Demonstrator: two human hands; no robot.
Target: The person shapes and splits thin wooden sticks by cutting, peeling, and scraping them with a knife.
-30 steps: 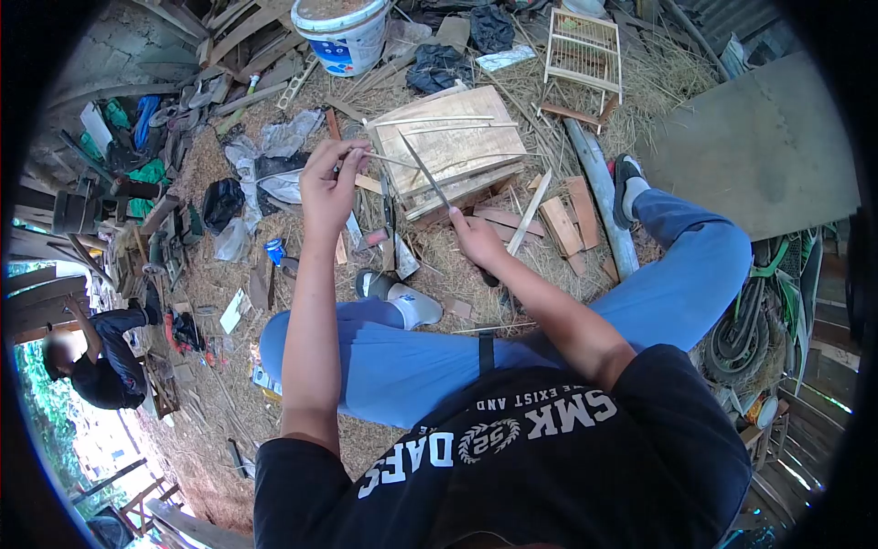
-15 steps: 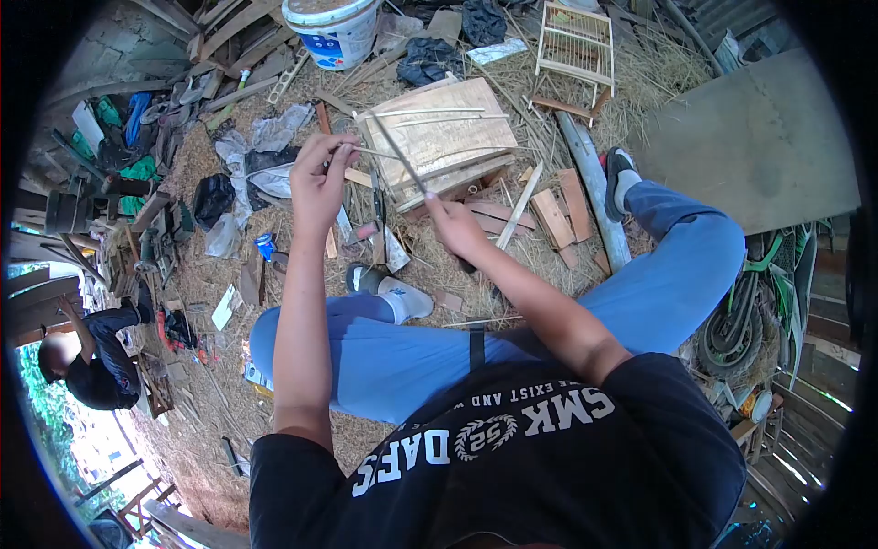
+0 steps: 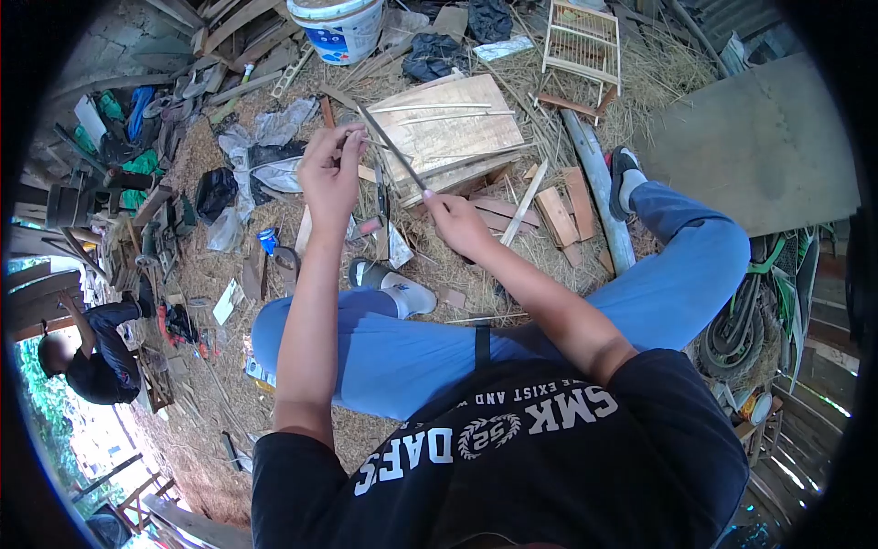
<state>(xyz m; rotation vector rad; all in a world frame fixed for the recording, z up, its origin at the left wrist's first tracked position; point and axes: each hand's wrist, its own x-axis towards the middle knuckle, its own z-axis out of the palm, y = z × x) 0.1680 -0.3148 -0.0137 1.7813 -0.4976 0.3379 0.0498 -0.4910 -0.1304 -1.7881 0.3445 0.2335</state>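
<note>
My left hand (image 3: 331, 166) is raised left of the wooden block (image 3: 480, 96), its thumb and fingertips pinched on a thin bamboo strip (image 3: 375, 143). Closed around the handle of a long, narrow knife (image 3: 393, 148) is my right hand (image 3: 455, 224). The dark blade slants up and left across the block's near left corner and crosses the strip close to my left fingertips. Whether blade and strip touch, I cannot tell. More thin strips (image 3: 445, 117) lie on top of the block.
Wood offcuts (image 3: 556, 218) lie right of the block, before a grey beam (image 3: 599, 192). A slatted wooden cage (image 3: 583, 46) and a white bucket (image 3: 338, 32) stand behind. Plastic bags (image 3: 215, 194) lie left. Another person (image 3: 102, 357) sits far left. A green motorbike (image 3: 736, 329) is at right.
My left hand has turned slightly, and less of the strip shows beyond its fingers. The knife's tip has shifted left toward that hand. The whole view has tilted slightly.
</note>
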